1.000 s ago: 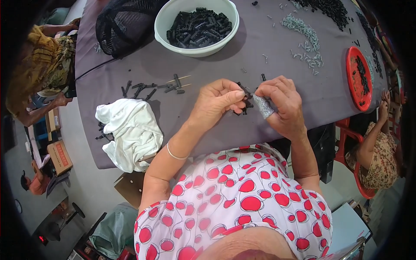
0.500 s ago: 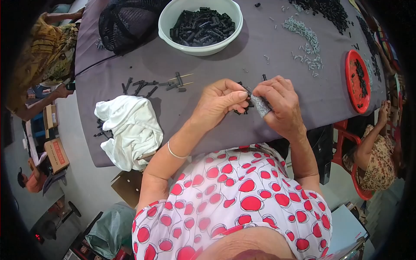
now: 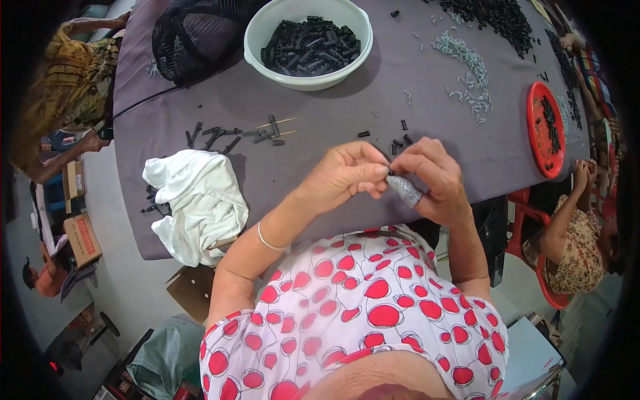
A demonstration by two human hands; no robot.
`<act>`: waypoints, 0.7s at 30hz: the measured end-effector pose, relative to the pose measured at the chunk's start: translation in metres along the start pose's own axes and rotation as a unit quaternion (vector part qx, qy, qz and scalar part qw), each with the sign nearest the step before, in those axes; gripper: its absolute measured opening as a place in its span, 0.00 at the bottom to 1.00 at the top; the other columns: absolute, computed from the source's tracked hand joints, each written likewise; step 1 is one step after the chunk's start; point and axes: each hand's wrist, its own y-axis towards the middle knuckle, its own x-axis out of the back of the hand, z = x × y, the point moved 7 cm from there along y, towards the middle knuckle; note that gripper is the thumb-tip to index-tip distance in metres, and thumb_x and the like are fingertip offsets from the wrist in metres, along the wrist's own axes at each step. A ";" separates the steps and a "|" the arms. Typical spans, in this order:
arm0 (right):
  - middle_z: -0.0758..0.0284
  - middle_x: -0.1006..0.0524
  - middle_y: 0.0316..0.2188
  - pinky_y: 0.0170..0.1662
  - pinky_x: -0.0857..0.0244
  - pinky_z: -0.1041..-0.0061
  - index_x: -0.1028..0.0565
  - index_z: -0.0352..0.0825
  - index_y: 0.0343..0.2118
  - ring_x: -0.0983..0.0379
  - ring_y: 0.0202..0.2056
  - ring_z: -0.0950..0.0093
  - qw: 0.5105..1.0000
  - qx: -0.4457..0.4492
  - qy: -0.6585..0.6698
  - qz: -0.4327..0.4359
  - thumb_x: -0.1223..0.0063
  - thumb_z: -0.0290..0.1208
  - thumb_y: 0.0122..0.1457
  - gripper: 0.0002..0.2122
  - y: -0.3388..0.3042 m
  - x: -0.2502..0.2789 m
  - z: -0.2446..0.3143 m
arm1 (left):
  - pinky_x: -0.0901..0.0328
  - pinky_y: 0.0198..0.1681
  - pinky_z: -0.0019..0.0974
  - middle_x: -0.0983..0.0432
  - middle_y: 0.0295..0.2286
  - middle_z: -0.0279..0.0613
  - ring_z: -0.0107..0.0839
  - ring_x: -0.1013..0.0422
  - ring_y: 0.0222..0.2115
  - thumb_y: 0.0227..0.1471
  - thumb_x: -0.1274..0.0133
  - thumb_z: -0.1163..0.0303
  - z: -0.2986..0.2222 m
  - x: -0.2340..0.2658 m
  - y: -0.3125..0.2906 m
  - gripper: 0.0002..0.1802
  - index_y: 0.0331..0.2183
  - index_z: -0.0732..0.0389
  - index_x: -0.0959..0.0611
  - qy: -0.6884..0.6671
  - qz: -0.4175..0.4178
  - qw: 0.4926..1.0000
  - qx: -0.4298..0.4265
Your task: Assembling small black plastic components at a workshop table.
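Observation:
My left hand (image 3: 357, 170) is closed in a pinch at the table's near side, its thumb and fingertips on a small black part (image 3: 391, 172). Fingertips of my right hand (image 3: 437, 180) meet the same part from the other side, so most of it is hidden. A grey speckled sleeve (image 3: 404, 191) appears to cover my right thumb. Just beyond the hands lie several short black tubular pieces (image 3: 399, 143), and one more black piece (image 3: 363, 134) lies apart to the left. Small metal springs (image 3: 408, 98) are scattered farther off.
A pale bowl (image 3: 249, 61) of black pieces stands at the far side. Grey springs (image 3: 470, 63) and black parts (image 3: 500, 23) lie in heaps far right, near a red tray (image 3: 533, 127). White cloth (image 3: 200, 200), joined black pieces (image 3: 217, 133) and a black mesh bag (image 3: 193, 40) are left.
Both hands have drawn back slightly toward me, leaving the black pieces beyond them in fuller view. The fingertips have come together and the right thumb has tilted.

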 end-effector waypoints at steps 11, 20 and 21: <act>0.66 0.27 0.26 0.34 0.37 0.69 0.26 0.34 0.30 0.30 0.29 0.66 0.992 -0.041 0.120 -0.028 0.40 0.20 0.39 0.12 -0.011 -0.001 -0.020 | 0.31 0.29 0.26 0.24 0.29 0.42 0.24 0.27 0.26 0.55 0.48 0.71 -0.003 -0.003 -0.002 0.10 0.37 0.68 0.24 0.213 -0.018 0.976 0.035; 0.69 0.29 0.26 0.34 0.44 0.67 0.26 0.38 0.27 0.33 0.32 0.67 0.955 -0.223 -0.180 -0.078 0.46 0.26 0.41 0.08 -0.010 -0.004 -0.078 | 0.30 0.28 0.26 0.25 0.29 0.41 0.24 0.28 0.25 0.56 0.50 0.72 -0.026 0.012 0.003 0.09 0.37 0.66 0.25 0.137 -0.067 0.986 -0.067; 0.69 0.29 0.26 0.34 0.44 0.67 0.26 0.38 0.27 0.33 0.32 0.67 0.955 -0.224 -0.180 -0.077 0.46 0.26 0.41 0.08 -0.009 -0.006 -0.079 | 0.30 0.28 0.26 0.25 0.29 0.41 0.23 0.28 0.25 0.56 0.50 0.72 -0.026 0.012 0.003 0.09 0.37 0.66 0.25 0.135 -0.074 0.986 -0.067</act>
